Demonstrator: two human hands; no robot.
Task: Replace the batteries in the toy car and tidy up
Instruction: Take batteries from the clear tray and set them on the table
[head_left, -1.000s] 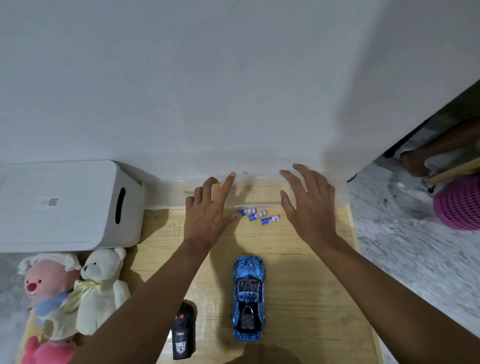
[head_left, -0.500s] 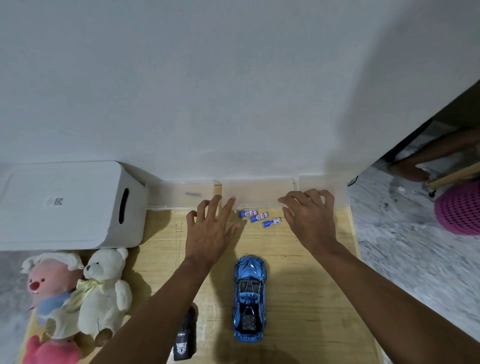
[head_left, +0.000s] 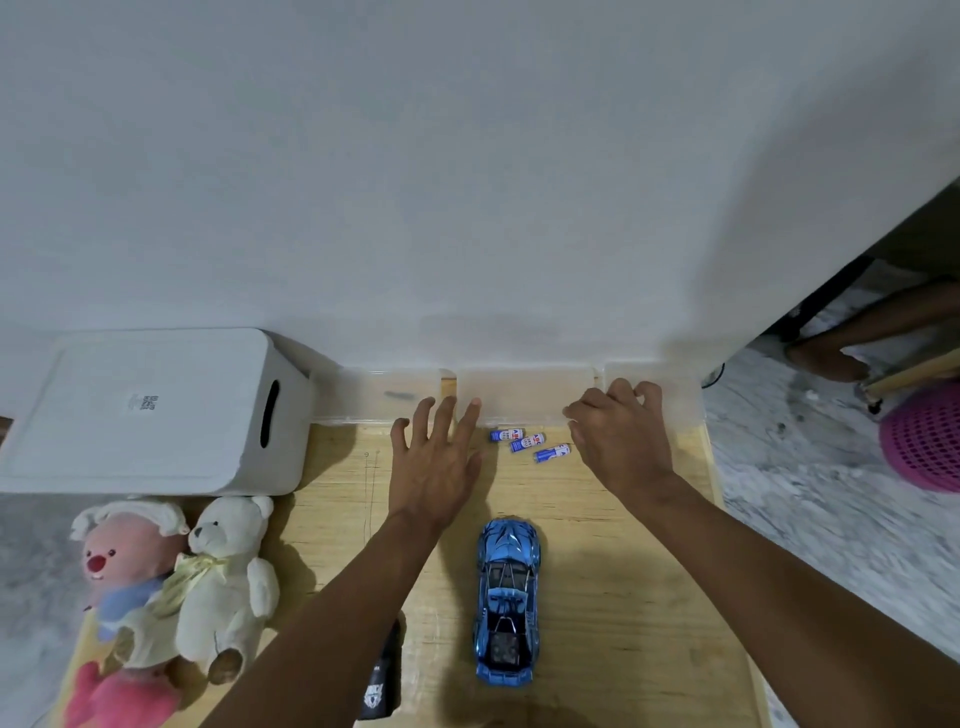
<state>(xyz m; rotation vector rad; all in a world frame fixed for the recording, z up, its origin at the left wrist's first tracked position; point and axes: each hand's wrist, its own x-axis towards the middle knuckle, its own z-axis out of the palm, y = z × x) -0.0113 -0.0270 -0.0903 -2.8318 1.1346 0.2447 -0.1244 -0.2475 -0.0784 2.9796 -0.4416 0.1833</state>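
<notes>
Batteries (head_left: 527, 442) at ctr, toy car (head_left: 508, 597) below them, remote (head_left: 382, 680) lower-left of car, box (head_left: 150, 410) mid-left, plush toys (head_left: 223, 577) below box.

A single wide-angle camera worn on the person's head looks forward and down, close over the wooden surface (head_left: 597, 597) in the lower middle of the frame, the wall (head_left: 467, 156) filling the upper half and the left hand (head_left: 436, 467) and right hand (head_left: 618, 447) stretched in from below.
</notes>
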